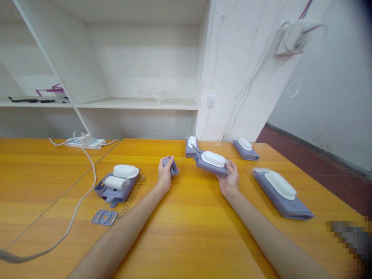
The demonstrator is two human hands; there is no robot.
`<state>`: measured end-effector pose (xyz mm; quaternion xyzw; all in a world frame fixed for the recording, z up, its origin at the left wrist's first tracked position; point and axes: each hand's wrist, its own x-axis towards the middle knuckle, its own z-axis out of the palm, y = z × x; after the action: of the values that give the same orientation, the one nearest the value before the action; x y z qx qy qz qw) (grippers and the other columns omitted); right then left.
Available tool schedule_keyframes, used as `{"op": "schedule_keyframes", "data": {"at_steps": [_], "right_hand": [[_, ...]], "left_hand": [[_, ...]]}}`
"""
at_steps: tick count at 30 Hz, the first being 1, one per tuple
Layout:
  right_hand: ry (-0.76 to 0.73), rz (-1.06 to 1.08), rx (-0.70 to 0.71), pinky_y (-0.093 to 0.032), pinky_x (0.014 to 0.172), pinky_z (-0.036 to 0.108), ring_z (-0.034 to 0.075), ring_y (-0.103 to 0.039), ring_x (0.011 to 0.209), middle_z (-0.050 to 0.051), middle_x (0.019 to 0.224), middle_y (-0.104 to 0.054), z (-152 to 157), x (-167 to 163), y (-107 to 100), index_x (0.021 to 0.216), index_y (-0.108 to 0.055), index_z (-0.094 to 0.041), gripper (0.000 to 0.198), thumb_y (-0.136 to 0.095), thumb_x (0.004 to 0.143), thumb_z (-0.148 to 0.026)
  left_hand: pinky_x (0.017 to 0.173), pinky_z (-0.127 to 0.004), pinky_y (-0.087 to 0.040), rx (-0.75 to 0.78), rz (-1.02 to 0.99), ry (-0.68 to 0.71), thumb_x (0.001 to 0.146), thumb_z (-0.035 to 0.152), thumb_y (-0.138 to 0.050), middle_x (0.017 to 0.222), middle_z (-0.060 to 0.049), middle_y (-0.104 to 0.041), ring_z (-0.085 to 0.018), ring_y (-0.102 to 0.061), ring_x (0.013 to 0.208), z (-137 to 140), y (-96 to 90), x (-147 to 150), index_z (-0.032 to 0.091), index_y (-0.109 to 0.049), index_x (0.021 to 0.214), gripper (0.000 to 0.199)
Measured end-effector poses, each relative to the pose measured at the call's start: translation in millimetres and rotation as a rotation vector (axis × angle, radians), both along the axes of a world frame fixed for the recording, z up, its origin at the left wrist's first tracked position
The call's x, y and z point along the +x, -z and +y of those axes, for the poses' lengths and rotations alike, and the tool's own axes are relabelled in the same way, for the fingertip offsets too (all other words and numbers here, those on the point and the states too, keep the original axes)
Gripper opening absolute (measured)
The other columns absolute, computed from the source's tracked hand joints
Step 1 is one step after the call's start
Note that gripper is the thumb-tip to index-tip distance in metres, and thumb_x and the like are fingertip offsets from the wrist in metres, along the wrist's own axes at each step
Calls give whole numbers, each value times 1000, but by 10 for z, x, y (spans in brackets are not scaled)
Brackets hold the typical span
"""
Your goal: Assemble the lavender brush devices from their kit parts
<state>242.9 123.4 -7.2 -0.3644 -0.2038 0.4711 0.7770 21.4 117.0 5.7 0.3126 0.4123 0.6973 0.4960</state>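
Observation:
My left hand [164,176] is closed around a small grey-purple plastic piece [173,167] above the middle of the table. In my right hand [230,181] is a grey-purple plastic housing [210,169], gripped by its right end and slightly tilted. A white ribbed oval part [214,159] sits on its upper side. From the housing's left end sticks a thin dark rod-like part [195,148]. A faint thin coil shows between the two held pieces; whether it joins them I cannot tell. Just behind stands a smaller-looking housing with a white part [192,142].
Left lie an opened housing [126,190] with a white cylinder [116,182], a long coil spring [131,197] and flat grey plates [105,217]. Housings with white ovals rest at right [286,197] and back right [245,149]. A white cable [87,193] runs from a power strip [85,142].

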Motion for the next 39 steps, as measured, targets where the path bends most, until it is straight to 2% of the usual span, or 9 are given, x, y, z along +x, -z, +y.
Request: {"op": "schedule_keyframes", "data": {"at_steps": [7, 13, 18, 25, 29, 32, 36, 39], "right_hand": [[34, 29, 30, -46, 54, 22, 13, -55, 77, -6, 89, -58, -13, 0, -22, 89, -58, -27, 26, -64, 64, -29], [55, 76, -9, -47, 57, 24, 13, -56, 77, -8, 88, -59, 9, 27, -29, 88, -57, -29, 24, -62, 65, -30], [28, 15, 5, -45, 56, 22, 12, -57, 73, -7, 86, -60, -7, 10, -42, 90, -57, -28, 24, -62, 66, -31], [20, -59, 36, -44, 55, 20, 12, -58, 74, -4, 92, -63, -12, -32, -19, 98, -59, -25, 36, -66, 64, -32], [14, -43, 51, -45, 56, 20, 12, -59, 73, -4, 89, -63, 3, -20, -3, 96, -61, -23, 33, -67, 64, -31], [38, -42, 61, -46, 60, 21, 12, -59, 76, -3, 89, -64, 13, -14, 7, 96, -61, -22, 33, -66, 65, -31], [43, -88, 61, -46, 62, 22, 12, -60, 77, -2, 93, -64, 5, -28, 11, 97, -61, -22, 33, -66, 67, -32], [-33, -156, 84, -47, 65, 23, 13, -60, 81, -1, 97, -65, -41, -77, 3, 101, -61, -22, 35, -66, 68, -34]], "left_hand": [[35, -20, -40, 5, 49, -18, 62, 47, -72, 66, 4, -57, -12, -58, 45, 24, 9, -30, 19, -45, 95, 51], [34, -19, -39, -18, 34, -19, 59, 49, -73, 67, 2, -57, -11, -57, 45, 71, -7, -112, 17, -48, 90, 51], [34, -19, -39, -24, 41, -13, 58, 48, -74, 66, 3, -58, -12, -57, 45, 73, -30, -130, 18, -48, 89, 51], [35, -18, -39, -1, 91, 66, 59, 50, -73, 69, 0, -61, -11, -58, 47, 58, -11, -136, 17, -51, 94, 53], [38, -17, -39, 41, 133, 166, 63, 47, -72, 77, -2, -64, -9, -57, 48, 48, -27, -159, 18, -53, 109, 58], [39, -17, -39, 51, 146, 186, 66, 46, -70, 78, -3, -64, -8, -56, 48, 46, -33, -171, 19, -52, 116, 60], [38, -18, -39, 38, 161, 175, 66, 49, -69, 77, -3, -63, -9, -56, 49, 35, -27, -146, 19, -52, 113, 59], [40, -19, -42, 32, 223, 177, 67, 51, -67, 76, -1, -61, -11, -57, 52, 4, -19, -83, 21, -52, 108, 54]]}}
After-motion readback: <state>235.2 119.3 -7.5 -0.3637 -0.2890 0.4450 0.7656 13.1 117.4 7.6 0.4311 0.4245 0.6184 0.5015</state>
